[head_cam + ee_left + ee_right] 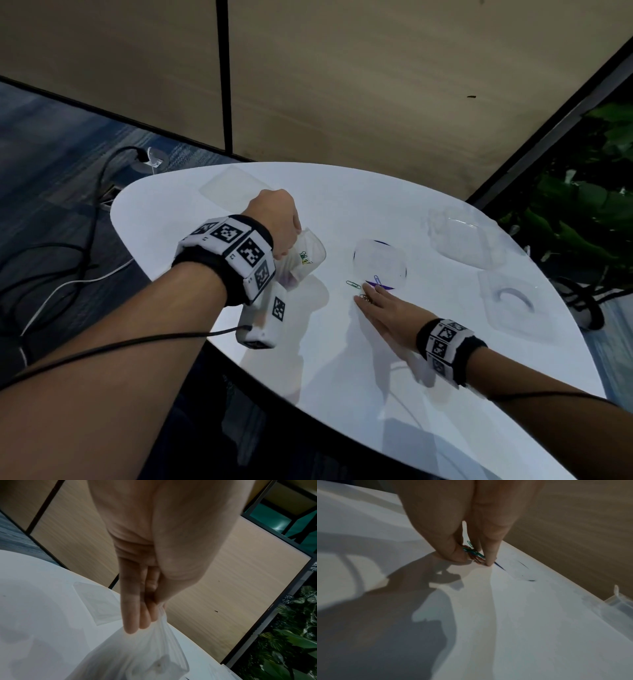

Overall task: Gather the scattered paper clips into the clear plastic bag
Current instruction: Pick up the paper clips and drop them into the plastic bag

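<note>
My left hand (290, 240) hovers above the white table (342, 363) and pinches the rim of the clear plastic bag (306, 255) between thumb and fingers. The bag (137, 655) hangs open, with a few clips (303, 257) inside. My right hand (368, 296) lies low on the table, and its thumb and fingertips (488, 561) pinch a small cluster of coloured paper clips (475, 555). A green clip (352, 284) lies loose just left of that hand. A blue clip (377, 279) sits at the near rim of a clear round lid (394, 251).
A flat clear sheet (233, 186) lies at the far left of the table. A clear tray (466, 240) and a clear square piece with a ring (513, 305) sit to the right. Cables (68, 267) run over the floor at left, a plant (582, 205) stands at right.
</note>
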A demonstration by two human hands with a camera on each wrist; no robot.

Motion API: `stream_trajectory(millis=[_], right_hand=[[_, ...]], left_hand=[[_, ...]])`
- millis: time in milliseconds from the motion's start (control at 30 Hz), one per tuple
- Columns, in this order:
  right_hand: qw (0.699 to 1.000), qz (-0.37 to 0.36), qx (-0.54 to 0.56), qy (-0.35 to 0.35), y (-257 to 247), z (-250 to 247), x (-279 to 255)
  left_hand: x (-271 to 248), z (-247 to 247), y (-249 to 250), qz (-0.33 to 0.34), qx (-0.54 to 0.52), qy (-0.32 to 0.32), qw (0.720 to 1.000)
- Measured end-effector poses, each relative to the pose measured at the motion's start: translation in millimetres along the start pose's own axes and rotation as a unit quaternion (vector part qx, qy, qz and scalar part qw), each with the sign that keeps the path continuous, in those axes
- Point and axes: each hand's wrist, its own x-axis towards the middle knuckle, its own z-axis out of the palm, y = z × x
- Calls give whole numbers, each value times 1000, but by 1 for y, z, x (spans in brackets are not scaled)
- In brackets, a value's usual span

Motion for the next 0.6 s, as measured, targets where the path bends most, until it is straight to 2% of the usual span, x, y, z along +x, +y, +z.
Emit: stream_trajectory(millis=[67,100,300,400,467,533,600], right_hand=[[999,-1,-12,45,0,0,-4],[999,9,-10,45,-1,0,-5],[996,81,31,-29,-4,-1,2],[987,140,66,-35,-3,-16,19],[972,204,106,-50,0,-26,28],[947,273,164,-34,6,-32,34],[908,339,248,-6,14,-38,36]], left_hand=[[-1,2,3,0,1,-2,1000],[-2,4,5,-1,0,-2,1000],[-2,12,13,-7,2,-8,1000],[0,15,14,-8,5,-13,1000],[1,16,15,-7,4,-15,1000],[1,17,15,-4,4,-16,1000],[2,17,16,-5,2,-19,1000]])
